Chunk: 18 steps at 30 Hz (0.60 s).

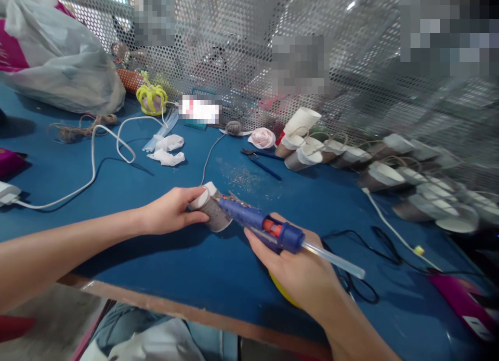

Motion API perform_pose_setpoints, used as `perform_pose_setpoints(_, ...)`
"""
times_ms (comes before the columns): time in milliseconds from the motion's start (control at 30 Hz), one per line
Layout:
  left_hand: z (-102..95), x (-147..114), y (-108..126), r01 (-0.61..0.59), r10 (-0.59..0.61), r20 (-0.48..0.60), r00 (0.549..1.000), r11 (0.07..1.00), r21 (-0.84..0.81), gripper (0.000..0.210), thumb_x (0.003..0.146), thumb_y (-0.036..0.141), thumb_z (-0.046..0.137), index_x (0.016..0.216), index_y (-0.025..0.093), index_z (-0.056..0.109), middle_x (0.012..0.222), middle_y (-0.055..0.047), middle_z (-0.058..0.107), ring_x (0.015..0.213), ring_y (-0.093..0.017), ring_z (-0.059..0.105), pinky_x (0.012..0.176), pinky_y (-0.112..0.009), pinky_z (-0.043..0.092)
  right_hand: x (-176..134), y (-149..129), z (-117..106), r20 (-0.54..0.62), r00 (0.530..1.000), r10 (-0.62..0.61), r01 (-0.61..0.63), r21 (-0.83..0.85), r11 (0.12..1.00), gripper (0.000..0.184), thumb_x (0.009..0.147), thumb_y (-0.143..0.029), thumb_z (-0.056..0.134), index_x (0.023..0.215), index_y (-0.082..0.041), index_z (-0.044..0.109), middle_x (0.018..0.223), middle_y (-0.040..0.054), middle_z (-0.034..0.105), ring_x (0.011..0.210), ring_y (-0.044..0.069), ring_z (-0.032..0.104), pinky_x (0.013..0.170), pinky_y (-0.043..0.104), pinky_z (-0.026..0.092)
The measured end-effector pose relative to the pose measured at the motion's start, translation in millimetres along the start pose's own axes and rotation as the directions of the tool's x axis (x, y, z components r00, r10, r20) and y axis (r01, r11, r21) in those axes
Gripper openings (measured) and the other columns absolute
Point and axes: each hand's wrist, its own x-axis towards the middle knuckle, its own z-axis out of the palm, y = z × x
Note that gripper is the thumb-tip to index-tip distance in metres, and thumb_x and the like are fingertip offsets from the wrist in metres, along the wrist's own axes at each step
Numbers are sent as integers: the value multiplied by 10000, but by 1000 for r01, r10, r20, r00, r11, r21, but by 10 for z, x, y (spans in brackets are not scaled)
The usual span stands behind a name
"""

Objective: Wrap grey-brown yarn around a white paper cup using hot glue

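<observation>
A small grey cup with white upper parts (pixel 219 218) was pinched by the left hand (pixel 186 209), its thumb and fingers closed on the white end. A blue glue gun (pixel 247 218) was held by the right hand (pixel 292 265), with the fingers wrapped around the grip; the trigger was hidden, so whether it was pressed could not be told. Both items were held above the near middle of the blue table (pixel 156 257).

Beyond the hands, a ball of grey yarn (pixel 234 128) was seen, its strand run toward the cup. Blue-handled pliers (pixel 263 162) were left lying near a pink ribbon roll (pixel 262 138), and white crumpled scraps (pixel 167 157) were placed to the left. Rows of wrapped cups (pixel 384 175) were set at the far right. A black cord (pixel 360 246) was looped beside the right hand, and part of a yellow object (pixel 284 290) was covered by it.

The cup was tilted, its long axis slanted from upper left to lower right. The gun's nozzle was pointed leftward and slightly away, at the cup's side; contact could not be confirmed.
</observation>
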Motion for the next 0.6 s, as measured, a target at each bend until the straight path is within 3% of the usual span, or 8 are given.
perform_pose_setpoints(200, 9, 7, -13, -3, 3, -6, 1000, 1000, 4, 207, 754, 261, 542, 904, 119, 550, 811, -26, 611, 727, -138, 536, 664, -230, 429, -32, -51, 8, -2, 999, -36, 36, 30, 999, 130, 732, -256, 543, 624, -222, 479, 540, -28, 551, 449, 112, 515, 475, 227, 427)
perform_pose_setpoints(500, 7, 17, -3, 17, -16, -9, 1000, 999, 40, 153, 763, 258, 529, 807, 111, 533, 749, -10, 576, 692, -131, 515, 639, -224, 409, -57, -91, 35, 41, 998, -40, 40, 1, 999, 193, 739, -228, 526, 570, -218, 434, 529, -35, 526, 468, 105, 517, 461, 207, 415)
perform_pose_setpoints(600, -1, 16, -7, -11, 12, -10, 1000, 999, 36, 159, 769, 267, 527, 821, 117, 533, 770, -11, 579, 713, -131, 518, 664, -225, 411, -35, -63, 37, 24, 999, -40, 39, 11, 999, 135, 732, -248, 530, 610, -219, 480, 514, -36, 542, 429, 110, 515, 431, 216, 420)
